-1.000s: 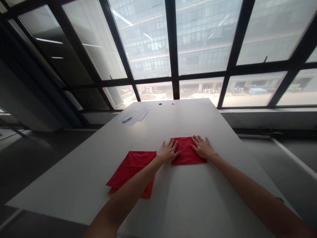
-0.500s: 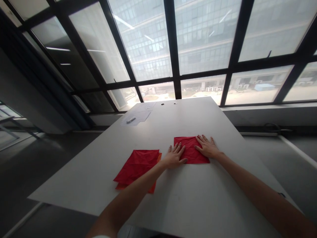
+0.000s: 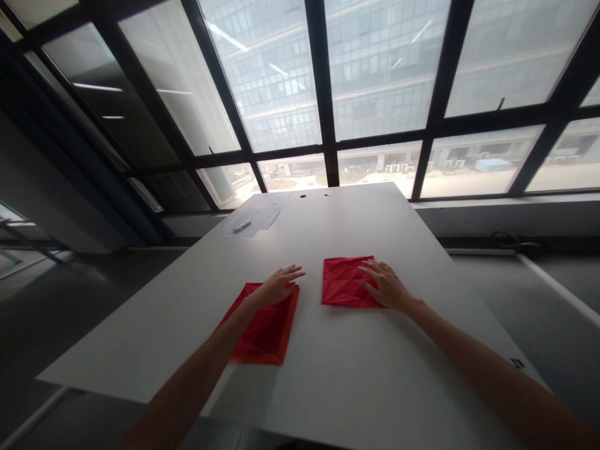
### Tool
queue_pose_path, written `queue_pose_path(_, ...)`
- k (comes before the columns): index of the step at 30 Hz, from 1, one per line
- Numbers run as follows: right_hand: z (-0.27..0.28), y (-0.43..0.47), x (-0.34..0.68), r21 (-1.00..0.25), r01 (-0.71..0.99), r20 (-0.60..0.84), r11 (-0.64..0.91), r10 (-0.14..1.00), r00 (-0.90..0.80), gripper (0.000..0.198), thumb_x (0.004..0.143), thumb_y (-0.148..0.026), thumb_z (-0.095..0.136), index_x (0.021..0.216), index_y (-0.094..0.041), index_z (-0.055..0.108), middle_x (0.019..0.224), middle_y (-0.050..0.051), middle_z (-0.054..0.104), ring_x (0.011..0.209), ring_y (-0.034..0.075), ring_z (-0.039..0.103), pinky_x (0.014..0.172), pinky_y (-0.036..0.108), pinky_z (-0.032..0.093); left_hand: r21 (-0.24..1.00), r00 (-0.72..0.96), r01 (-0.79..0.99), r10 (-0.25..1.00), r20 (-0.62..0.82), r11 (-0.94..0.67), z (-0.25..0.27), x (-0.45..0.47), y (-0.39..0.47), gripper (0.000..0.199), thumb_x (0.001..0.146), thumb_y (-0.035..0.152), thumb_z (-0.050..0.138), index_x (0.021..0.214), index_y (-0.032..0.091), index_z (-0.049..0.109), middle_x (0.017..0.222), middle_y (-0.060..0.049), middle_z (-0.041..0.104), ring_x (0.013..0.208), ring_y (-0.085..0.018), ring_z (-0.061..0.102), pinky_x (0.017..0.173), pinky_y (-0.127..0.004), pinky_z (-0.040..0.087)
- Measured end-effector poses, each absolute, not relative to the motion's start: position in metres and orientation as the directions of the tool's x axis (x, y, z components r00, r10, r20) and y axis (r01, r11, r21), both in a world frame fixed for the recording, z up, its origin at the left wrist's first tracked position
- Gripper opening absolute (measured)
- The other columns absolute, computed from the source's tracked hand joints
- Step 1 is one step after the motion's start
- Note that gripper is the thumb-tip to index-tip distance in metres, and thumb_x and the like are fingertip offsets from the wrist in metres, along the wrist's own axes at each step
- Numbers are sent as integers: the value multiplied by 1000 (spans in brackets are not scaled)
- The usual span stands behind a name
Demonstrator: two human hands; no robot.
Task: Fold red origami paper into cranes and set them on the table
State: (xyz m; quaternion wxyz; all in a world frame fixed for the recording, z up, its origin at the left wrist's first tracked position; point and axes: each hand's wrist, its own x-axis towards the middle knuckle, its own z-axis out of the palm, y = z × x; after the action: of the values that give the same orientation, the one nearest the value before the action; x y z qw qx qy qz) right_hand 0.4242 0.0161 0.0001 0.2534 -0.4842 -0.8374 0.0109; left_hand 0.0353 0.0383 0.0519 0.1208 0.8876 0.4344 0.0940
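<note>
Two sets of creased red sheets lie on the white table; whether they are thin cloth or paper I cannot tell. My right hand (image 3: 387, 284) rests with fingers spread on the right part of the single red square (image 3: 343, 284). Over the far edge of the left stack of red sheets (image 3: 265, 331) is my left hand (image 3: 277, 286), its fingers stretched out to the right and its thumb near the stack's corner. An orange sheet (image 3: 289, 325) shows along the stack's right and near edges. My left forearm hides the stack's left side.
White papers (image 3: 262, 215) with a marker (image 3: 242, 226) on them lie at the table's far left. Two small holes pierce the far part of the white table (image 3: 356, 219). Large black-framed windows (image 3: 330, 169) stand behind it. A dark cable (image 3: 510, 240) lies by the wall at right.
My left hand has left the right red square and moved left over the stack. The stack's top red sheet has shifted, baring more orange. My right hand stays on its square.
</note>
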Motion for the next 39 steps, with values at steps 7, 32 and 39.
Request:
queue_pose_path(7, 1, 2, 405, -305, 706, 321, 639, 767, -555, 48, 93, -43, 53, 138, -27, 54, 147, 9, 49, 137, 30, 41, 115, 51, 28, 109, 356, 927, 934, 40, -358, 8, 20, -27, 57, 101, 51, 25, 155, 32, 20, 162, -6, 14, 150, -30, 7, 117, -60, 15)
queue_pose_path(32, -10, 25, 421, -379, 855, 335, 354, 914, -230, 42, 97, -28, 37, 133, -19, 57, 141, 13, 55, 131, 26, 48, 113, 45, 32, 203, 519, 817, 842, 147, -539, 4, 162, 46, 63, 99, 59, 24, 153, 26, 28, 160, -7, 26, 149, -26, 19, 121, -53, 14)
queue_pose_path(39, 2, 49, 419, -679, 733, 118, -24, 983, 141, 54, 78, -39, 66, 124, -9, 62, 91, 15, 73, 89, 32, 70, 82, 43, 54, 215, 471, 832, 856, 216, -512, -2, 160, 49, 59, 96, 55, 40, 149, 28, 37, 155, -9, 35, 145, -32, 27, 118, -59, 17)
